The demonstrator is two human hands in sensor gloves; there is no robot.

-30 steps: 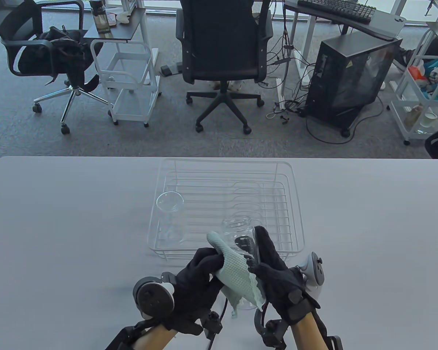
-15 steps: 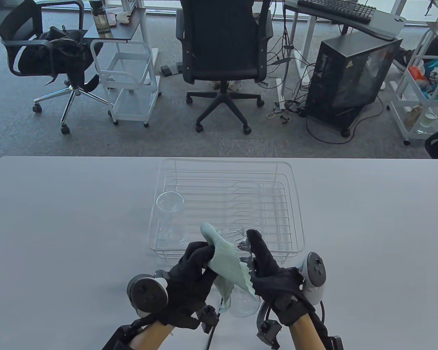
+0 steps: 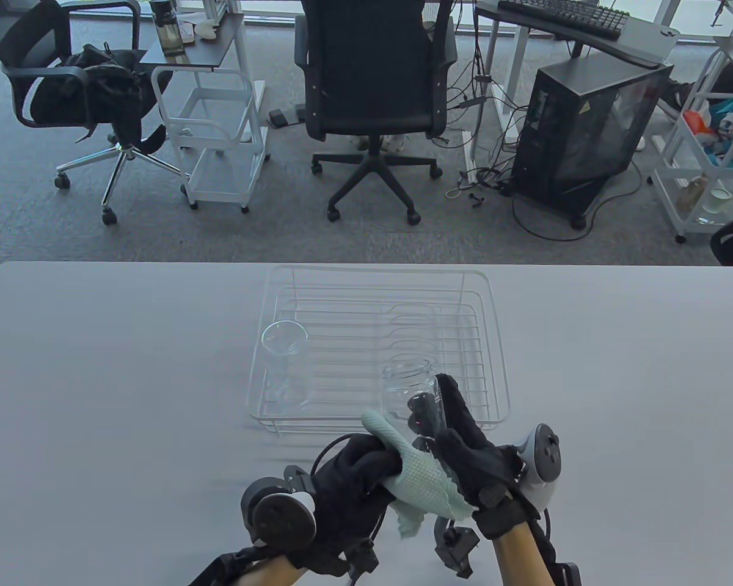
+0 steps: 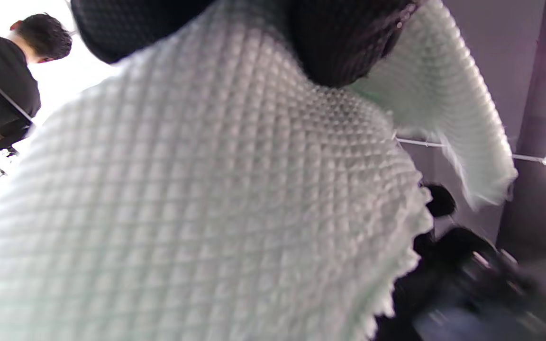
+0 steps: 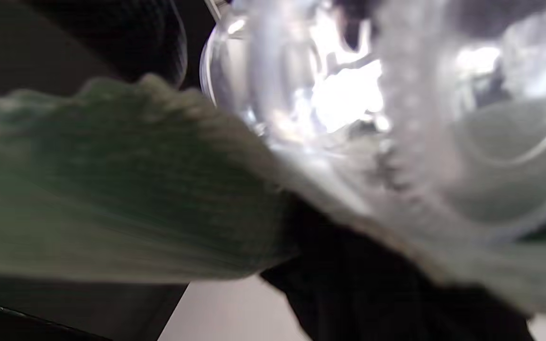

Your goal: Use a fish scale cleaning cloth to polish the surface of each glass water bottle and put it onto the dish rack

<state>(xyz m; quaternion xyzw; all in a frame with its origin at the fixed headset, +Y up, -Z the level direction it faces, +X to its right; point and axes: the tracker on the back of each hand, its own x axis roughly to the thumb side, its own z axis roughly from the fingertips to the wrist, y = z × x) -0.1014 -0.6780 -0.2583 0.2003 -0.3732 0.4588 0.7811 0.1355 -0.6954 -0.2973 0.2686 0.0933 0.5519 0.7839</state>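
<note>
A clear glass bottle (image 3: 410, 390) is held above the table's near edge, its mouth pointing away over the front of the white wire dish rack (image 3: 482, 287). My right hand (image 3: 458, 439) grips its lower body. My left hand (image 3: 357, 467) clutches the pale green fish scale cloth (image 3: 424, 482) and presses it against the bottle's near side. The cloth (image 4: 197, 203) fills the left wrist view. In the right wrist view the bottle's (image 5: 349, 94) glass and the cloth (image 5: 112, 189) are blurred. A second glass bottle (image 3: 284, 366) stands in the rack's left part.
The rack sits mid-table on the light grey table (image 3: 98, 378). Beyond the far edge are a black office chair (image 3: 375, 91), a white cart (image 3: 217, 122) and a computer tower (image 3: 586, 128). A person (image 4: 7, 71) shows in the left wrist view.
Both hands have shifted right with the bottle and cloth. The bottle's mouth now reaches further over the rack's front, and the cloth has slid lower on the glass.
</note>
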